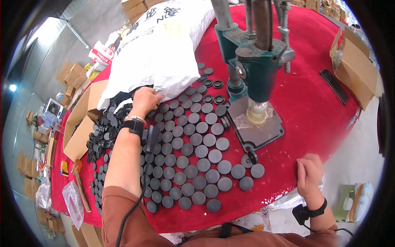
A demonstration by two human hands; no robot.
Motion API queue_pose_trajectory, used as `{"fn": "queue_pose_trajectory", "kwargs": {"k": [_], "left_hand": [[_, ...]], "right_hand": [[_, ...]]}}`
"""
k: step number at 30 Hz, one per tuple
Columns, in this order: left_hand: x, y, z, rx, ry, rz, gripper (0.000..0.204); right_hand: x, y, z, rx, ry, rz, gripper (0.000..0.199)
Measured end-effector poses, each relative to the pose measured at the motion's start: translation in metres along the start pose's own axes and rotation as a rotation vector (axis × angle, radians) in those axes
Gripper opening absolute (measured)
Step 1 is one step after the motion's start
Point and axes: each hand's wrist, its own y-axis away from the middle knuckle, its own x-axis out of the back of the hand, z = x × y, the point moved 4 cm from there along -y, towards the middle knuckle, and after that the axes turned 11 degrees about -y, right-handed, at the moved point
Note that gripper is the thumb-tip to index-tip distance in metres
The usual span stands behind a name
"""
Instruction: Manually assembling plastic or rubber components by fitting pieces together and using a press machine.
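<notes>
My left hand (145, 101) reaches forward to the mouth of a big white sack (160, 49), fingers curled among the dark round caps (108, 123) spilling from it; whether it holds any cap is hidden. Several rows of flat dark grey discs (193, 160) lie on the red table cover (312, 94) beside my forearm. My right hand (309, 173) rests at the table's near right edge, fingers folded, holding nothing visible. A green hand press (257, 70) stands beyond the discs, with a pale round piece (256, 116) on its base plate.
An open cardboard box (80, 123) sits left of the sack. Another carton (356, 68) and a flat black bar (334, 85) lie at the right. More boxes and plastic bags (74, 203) crowd the floor at left. A person sits at far left.
</notes>
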Motion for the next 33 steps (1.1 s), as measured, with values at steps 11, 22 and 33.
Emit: {"fn": "queue_pose_trajectory", "kwargs": {"k": [11,22,33], "left_hand": [[-0.012,0.011,-0.044,-0.056,0.680,0.209,0.036],[-0.018,0.071,0.029,-0.370,0.292,-0.026,0.038],[-0.019,0.099,0.048,-0.573,0.058,-0.120,0.045]], "right_hand": [[0.000,0.002,0.005,0.019,-0.027,-0.082,0.013],[0.001,0.002,0.005,0.068,-0.026,-0.051,0.012],[0.003,0.003,0.007,0.108,0.003,-0.033,0.013]]}}
